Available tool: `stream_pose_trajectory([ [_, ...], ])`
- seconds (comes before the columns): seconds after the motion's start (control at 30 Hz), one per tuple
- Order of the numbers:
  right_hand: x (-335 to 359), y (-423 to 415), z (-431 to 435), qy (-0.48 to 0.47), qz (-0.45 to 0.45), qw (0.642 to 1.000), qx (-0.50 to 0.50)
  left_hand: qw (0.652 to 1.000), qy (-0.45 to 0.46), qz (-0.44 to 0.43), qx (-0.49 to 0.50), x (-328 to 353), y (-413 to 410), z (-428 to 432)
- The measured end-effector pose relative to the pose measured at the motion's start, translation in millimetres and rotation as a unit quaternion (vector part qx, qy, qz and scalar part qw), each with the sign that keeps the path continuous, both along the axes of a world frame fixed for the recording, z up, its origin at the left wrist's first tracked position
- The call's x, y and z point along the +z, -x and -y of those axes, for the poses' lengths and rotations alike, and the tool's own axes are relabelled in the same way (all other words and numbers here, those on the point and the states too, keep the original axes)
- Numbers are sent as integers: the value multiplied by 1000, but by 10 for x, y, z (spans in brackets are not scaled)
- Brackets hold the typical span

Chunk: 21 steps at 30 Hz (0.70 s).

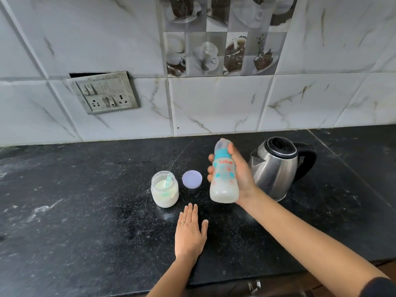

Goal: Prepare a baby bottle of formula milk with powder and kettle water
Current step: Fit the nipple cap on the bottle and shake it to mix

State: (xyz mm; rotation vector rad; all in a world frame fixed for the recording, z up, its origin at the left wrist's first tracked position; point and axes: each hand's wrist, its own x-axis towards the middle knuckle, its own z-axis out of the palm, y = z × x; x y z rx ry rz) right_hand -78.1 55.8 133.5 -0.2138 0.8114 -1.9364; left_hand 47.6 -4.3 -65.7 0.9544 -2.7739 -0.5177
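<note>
One baby bottle (pixel 224 189) is up off the table (pixel 85 200), held upright and slightly tilted in the right hand (pixel 243 174), just left of the kettle. Its teal collar and clear cap are on, and cloudy white milk fills the body. The right fingers (pixel 211 169) curl round the bottle from behind, their tips showing on its left side, and the thumb lies against the collar.

The left hand (pixel 189 232) rests palm down on the table, nearer than the bottle. Its fingers are straight and pressed together, the thumb is spread to the right, and it wears one ring (pixel 183 222).

There is one steel kettle (pixel 278 166) with a black handle and lid, standing to the right. One clear jar (pixel 164 189) of pale powder stands open to the left of the bottle, with one green scoop (pixel 169 180) leaning inside it. One round lilac lid (pixel 192 178) lies flat between the jar and the bottle, apart from both.

The table is black speckled stone, dusted with white specks around the jar and the left hand. Behind it rises a wall of white marble-veined tiles (pixel 214 103). One grey switch panel (pixel 105 92) with two sockets sits on the left, and one picture tile (pixel 222 39) of cups and cakes is higher up.
</note>
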Motion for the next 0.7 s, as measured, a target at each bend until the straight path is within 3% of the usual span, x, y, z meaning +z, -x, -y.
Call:
stream_pose_trajectory([
  [0.13,145,176,62,27,88,993,-71,1000,1,-3,-2,6,-6,-2],
  [0.33,146,0,-17,33,6,999,-2,1000,0,-7,0,-3,-6,0],
  [0.5,214,221,68,55,88,993,-59,1000,0,-6,-3,-5,-7,-11],
  [0.63,15,-16,-3,46,-16,997,52,1000,-5,-4,1,0,1,-3],
  [0.7,61,12,-6,43,-21,998,32,1000,-6,-8,2,4,-7,-7],
])
